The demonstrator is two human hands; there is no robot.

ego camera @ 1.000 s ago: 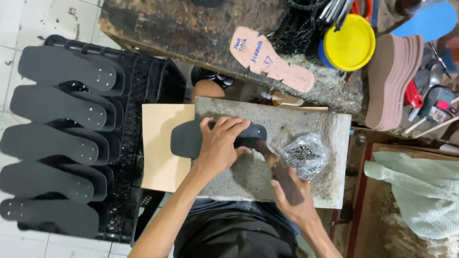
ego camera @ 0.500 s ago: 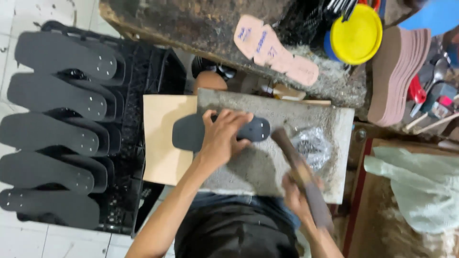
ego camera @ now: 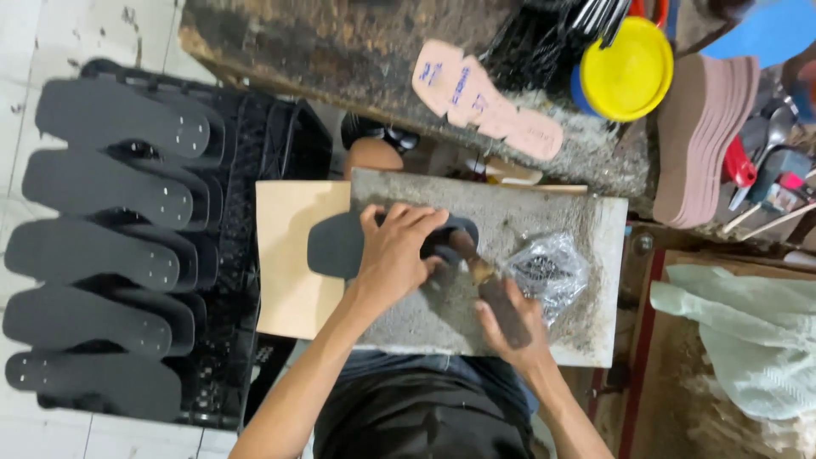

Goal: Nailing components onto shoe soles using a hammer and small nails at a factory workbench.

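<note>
black sandal sole (ego camera: 336, 245) flat on grey stone slab (ego camera: 595, 331), heel end over tan board (ego camera: 289, 255) | left hand (ego camera: 395, 255) spread wide, pressing sole | right hand (ego camera: 510, 319) gripping hammer (ego camera: 476, 270), head at sole's toe | bag of nails (ego camera: 544, 270) just beside

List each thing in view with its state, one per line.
left hand: pressed flat on the black sole
right hand: gripping the hammer
black sole: lying flat, overhanging the stone slab
hammer: head down on the sole
stone slab: across the lap
yellow lid: shut on its tub
</note>
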